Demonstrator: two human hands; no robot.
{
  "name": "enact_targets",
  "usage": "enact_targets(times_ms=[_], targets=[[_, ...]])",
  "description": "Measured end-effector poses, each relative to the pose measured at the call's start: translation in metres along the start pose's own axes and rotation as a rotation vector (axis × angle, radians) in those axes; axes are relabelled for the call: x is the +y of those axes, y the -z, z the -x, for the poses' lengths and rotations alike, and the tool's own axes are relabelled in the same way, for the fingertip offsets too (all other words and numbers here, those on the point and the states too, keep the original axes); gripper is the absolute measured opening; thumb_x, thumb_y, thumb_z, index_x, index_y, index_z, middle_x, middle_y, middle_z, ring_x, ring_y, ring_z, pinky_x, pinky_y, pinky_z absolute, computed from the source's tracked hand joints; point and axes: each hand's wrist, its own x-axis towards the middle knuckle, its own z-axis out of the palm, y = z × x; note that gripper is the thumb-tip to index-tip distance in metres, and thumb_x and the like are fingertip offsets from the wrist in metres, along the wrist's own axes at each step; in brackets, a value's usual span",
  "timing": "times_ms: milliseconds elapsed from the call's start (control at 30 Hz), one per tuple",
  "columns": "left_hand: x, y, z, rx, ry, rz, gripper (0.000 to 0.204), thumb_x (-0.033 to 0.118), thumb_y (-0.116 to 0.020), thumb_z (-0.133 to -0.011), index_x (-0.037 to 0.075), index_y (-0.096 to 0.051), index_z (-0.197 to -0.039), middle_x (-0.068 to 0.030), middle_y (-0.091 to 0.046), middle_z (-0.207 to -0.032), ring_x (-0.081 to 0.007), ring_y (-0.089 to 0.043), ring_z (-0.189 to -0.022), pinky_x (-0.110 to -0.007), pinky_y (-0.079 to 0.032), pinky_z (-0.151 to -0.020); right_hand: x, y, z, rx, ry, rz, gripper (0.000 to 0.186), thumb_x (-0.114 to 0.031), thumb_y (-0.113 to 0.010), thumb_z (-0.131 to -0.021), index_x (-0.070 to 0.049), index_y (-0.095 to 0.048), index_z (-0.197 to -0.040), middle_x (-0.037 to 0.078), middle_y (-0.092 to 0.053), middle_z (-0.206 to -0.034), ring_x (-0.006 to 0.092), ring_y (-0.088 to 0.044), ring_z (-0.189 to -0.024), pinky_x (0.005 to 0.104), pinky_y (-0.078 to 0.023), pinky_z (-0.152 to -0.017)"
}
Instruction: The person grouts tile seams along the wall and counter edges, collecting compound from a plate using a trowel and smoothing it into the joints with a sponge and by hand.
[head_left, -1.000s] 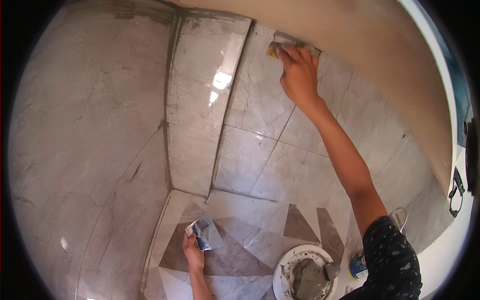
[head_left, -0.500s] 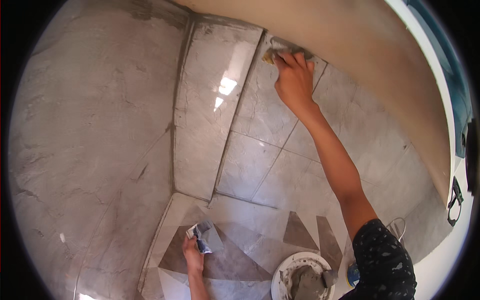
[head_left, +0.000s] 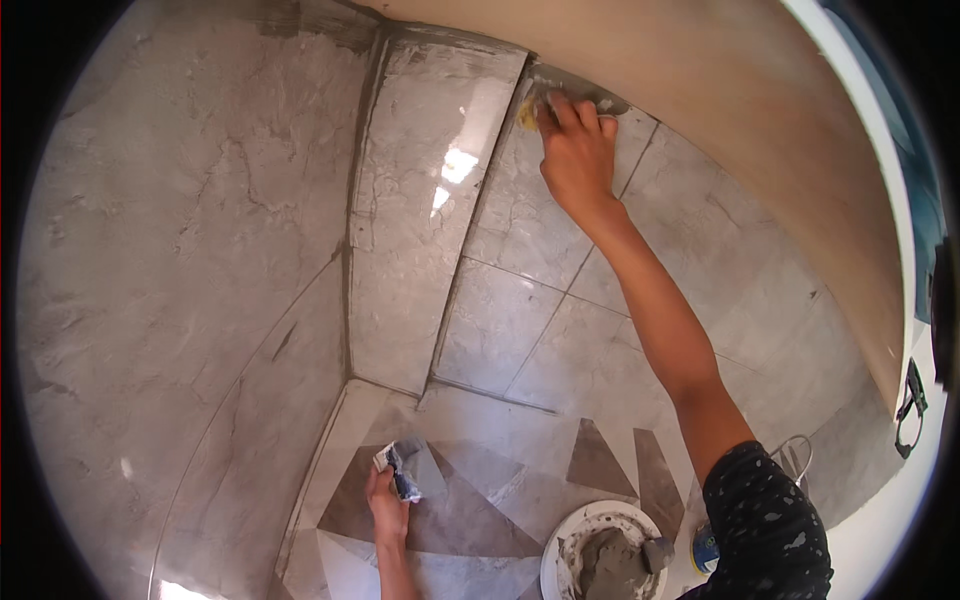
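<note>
My right hand [head_left: 578, 155] reaches up the grey marbled tile wall [head_left: 510, 220], fingers curled on a small yellowish pad or sponge [head_left: 529, 114] against a dark grout smear [head_left: 613, 104] at the upper edge, beside a vertical seam. Low at centre-left, above the patterned floor tiles, my left hand [head_left: 385, 508] grips a flat metal scraper [head_left: 412, 470] with grey residue on it. A white bucket [head_left: 552, 562] of thick grey grout stands at the lower middle, with a tool resting in the grout [head_left: 657, 554].
A tiled side wall [head_left: 180, 280] fills the left, meeting a narrow tiled column [head_left: 400, 300]. A beige surface [head_left: 740, 90] curves across the upper right. A blue can [head_left: 704, 548] and pale cable [head_left: 796, 450] are by my right arm; a black hook-like item [head_left: 908, 405] is at the right.
My right hand and the yellowish pad have moved a little leftward along the upper tile edge. My left hand still holds the scraper low down. The view has shifted slightly.
</note>
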Motion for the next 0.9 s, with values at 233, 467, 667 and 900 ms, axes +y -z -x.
enact_targets(times_ms=[233, 467, 667, 900], targets=[[0.024, -0.055, 0.019, 0.021, 0.101, 0.135, 0.022, 0.013, -0.044, -0.084, 0.003, -0.052, -0.102, -0.0067, -0.058, -0.088, -0.0161, -0.057, -0.072, -0.029, -0.044, -0.056, -0.058, 0.121, 0.124, -0.375, -0.22, -1.075, 0.025, 0.006, -0.054, -0.072, -0.002, -0.062, -0.095, 0.013, -0.057, -0.102, 0.0284, -0.058, -0.088, 0.034, -0.049, -0.073], [0.029, -0.091, 0.046, -0.013, 0.23, 0.282, 0.016, 0.011, -0.045, -0.084, 0.001, -0.052, -0.094, -0.0068, -0.055, -0.078, -0.0147, -0.053, -0.058, -0.027, -0.042, -0.043, -0.099, 0.165, 0.204, -0.208, 0.255, -1.197, 0.026, 0.007, -0.058, -0.061, -0.003, -0.062, -0.085, 0.012, -0.057, -0.108, 0.029, -0.059, -0.089, 0.0323, -0.053, -0.061], [0.052, -0.097, 0.054, -0.028, -0.016, -0.103, 0.017, 0.011, -0.041, -0.084, 0.003, -0.05, -0.096, -0.0023, -0.056, -0.072, -0.0095, -0.052, -0.053, -0.024, -0.037, -0.038, -0.054, 0.15, 0.204, -0.433, 0.184, -1.165, 0.037, 0.011, -0.056, -0.053, -0.004, -0.063, -0.086, 0.007, -0.061, -0.1, 0.0267, -0.057, -0.092, 0.0361, -0.048, -0.074], [0.041, -0.098, 0.053, 0.022, -0.096, -0.166, 0.016, 0.012, -0.042, -0.085, 0.005, -0.053, -0.096, -0.0003, -0.054, -0.07, -0.0064, -0.049, -0.052, -0.021, -0.033, -0.037, -0.053, 0.171, 0.161, -0.765, 0.435, -1.275, 0.039, 0.013, -0.054, -0.056, -0.006, -0.063, -0.089, 0.007, -0.06, -0.098, 0.0248, -0.054, -0.093, 0.0369, -0.041, -0.081]])
